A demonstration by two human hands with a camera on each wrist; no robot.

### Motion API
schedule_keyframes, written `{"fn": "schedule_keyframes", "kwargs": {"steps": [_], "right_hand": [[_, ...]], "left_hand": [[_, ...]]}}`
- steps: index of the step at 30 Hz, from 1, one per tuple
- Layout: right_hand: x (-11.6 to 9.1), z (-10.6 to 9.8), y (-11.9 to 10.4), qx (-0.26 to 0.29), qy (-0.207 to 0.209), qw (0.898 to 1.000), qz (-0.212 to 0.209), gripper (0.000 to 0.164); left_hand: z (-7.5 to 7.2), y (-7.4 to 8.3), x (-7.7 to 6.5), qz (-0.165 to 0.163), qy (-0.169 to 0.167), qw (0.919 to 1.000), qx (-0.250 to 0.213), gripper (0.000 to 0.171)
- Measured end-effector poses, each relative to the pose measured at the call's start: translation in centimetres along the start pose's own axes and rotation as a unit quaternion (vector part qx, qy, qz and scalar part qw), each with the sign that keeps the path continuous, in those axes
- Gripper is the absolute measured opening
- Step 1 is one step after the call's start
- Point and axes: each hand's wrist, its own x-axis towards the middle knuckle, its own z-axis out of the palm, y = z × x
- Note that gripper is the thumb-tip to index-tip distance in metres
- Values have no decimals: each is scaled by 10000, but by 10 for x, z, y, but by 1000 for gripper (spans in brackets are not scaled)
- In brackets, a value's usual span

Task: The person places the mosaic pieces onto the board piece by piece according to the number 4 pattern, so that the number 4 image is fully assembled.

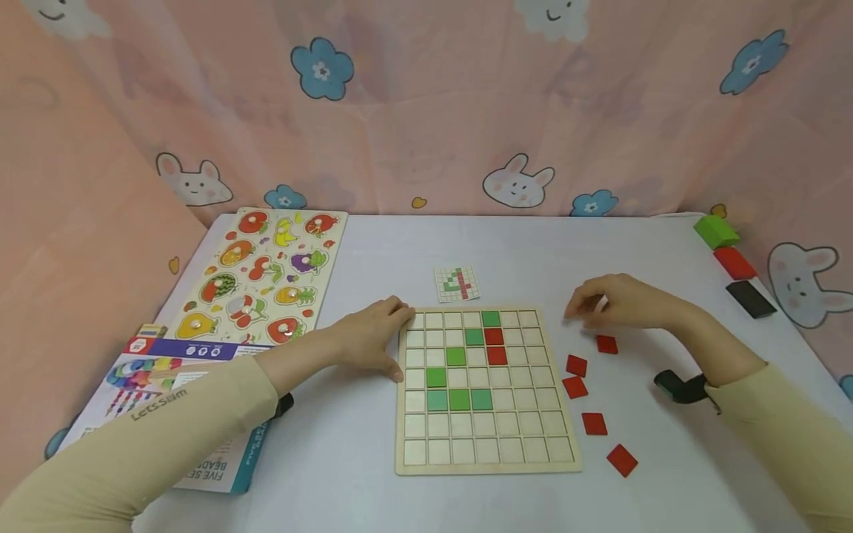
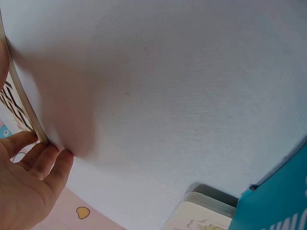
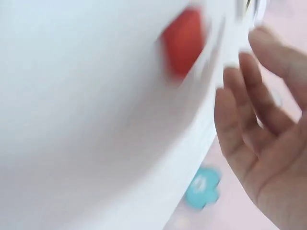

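Note:
A wooden grid board (image 1: pixel 489 468) lies on the white table, holding several green tiles (image 1: pixel 460 400) and two red tiles (image 1: pixel 495 346). My left hand (image 1: pixel 369 337) touches its far left corner and left edge, thumb and fingers spread apart; the left wrist view shows fingertips (image 2: pixel 43 160) at that corner. Right of the board, above the table, my right hand (image 1: pixel 616 302) has loosely bent fingers and nothing between them. Near it lies a loose red tile (image 1: pixel 607 344), blurred in the right wrist view. Other red tiles (image 1: pixel 594 424) are scattered along the board's right side.
Behind the board lies a small pattern card (image 1: pixel 457 284) with a green and red figure. At left are a fruit puzzle board (image 1: pixel 266 244) and a box (image 1: pixel 220 463). Green (image 1: pixel 716 232), red (image 1: pixel 734 263) and black (image 1: pixel 751 298) blocks line the far right edge.

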Motion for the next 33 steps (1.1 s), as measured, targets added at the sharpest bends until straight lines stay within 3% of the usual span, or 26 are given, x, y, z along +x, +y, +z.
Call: {"fn": "schedule_keyframes", "kwargs": {"steps": [5, 8, 16, 25, 33], "right_hand": [[-14, -6, 29, 486, -667, 9964, 208, 36], [-18, -4, 36, 625, -802, 9947, 179, 36], [-21, 0, 36, 536, -587, 9968, 121, 28], [-15, 5, 33, 148, -306, 9985, 429, 24], [-3, 8, 8, 394, 99, 9987, 310, 16]], "left_hand": [[1, -1, 0, -21, -7, 10000, 25, 104], [1, -2, 0, -4, 8, 10000, 23, 104], [1, -2, -1, -10, 43, 10000, 0, 102], [0, 0, 0, -3, 28, 10000, 34, 103], [1, -1, 1, 6, 22, 10000, 72, 103]]}}
